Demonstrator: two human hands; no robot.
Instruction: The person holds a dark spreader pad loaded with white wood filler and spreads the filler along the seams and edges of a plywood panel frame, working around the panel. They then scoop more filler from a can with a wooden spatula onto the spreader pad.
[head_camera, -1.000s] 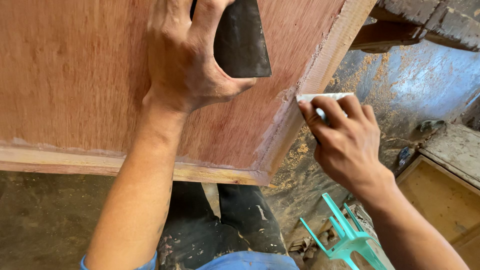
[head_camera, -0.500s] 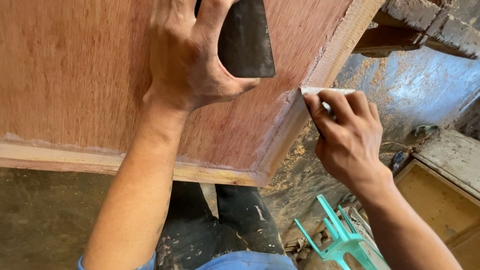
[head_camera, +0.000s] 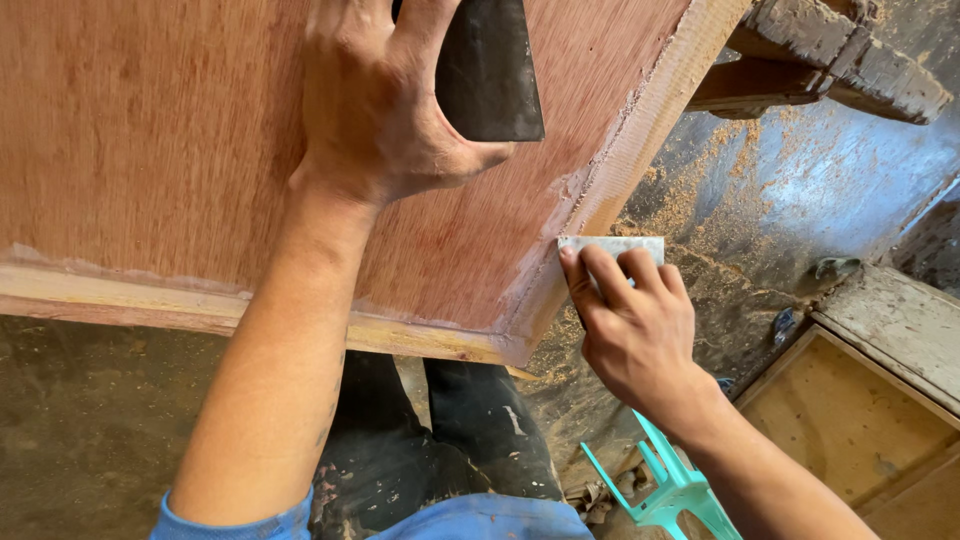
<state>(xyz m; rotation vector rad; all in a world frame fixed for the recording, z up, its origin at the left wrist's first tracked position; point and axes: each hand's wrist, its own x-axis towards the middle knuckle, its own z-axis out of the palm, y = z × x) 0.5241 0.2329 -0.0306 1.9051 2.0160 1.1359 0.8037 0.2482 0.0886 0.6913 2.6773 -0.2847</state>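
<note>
A reddish-brown plywood panel (head_camera: 150, 150) with a pale wooden edge fills the upper left of the head view. My left hand (head_camera: 385, 100) rests on its face and grips a dark flat blade (head_camera: 490, 70). Pale filler smears run along the panel's right edge (head_camera: 600, 190). My right hand (head_camera: 630, 330) presses a small white flat scraper (head_camera: 615, 246) against that edge, near the lower right corner, fingers laid flat on it.
Sawdust covers the dusty floor (head_camera: 780, 190) to the right. A turquoise plastic stool (head_camera: 670, 490) stands below my right forearm. A plywood box (head_camera: 850, 420) sits at the lower right, rough timber (head_camera: 840, 60) at the top right. My dark trousers (head_camera: 440, 440) are underneath the panel.
My right hand has slid the white scraper down along the panel's right edge, toward the lower corner. The left hand and dark blade have stayed put.
</note>
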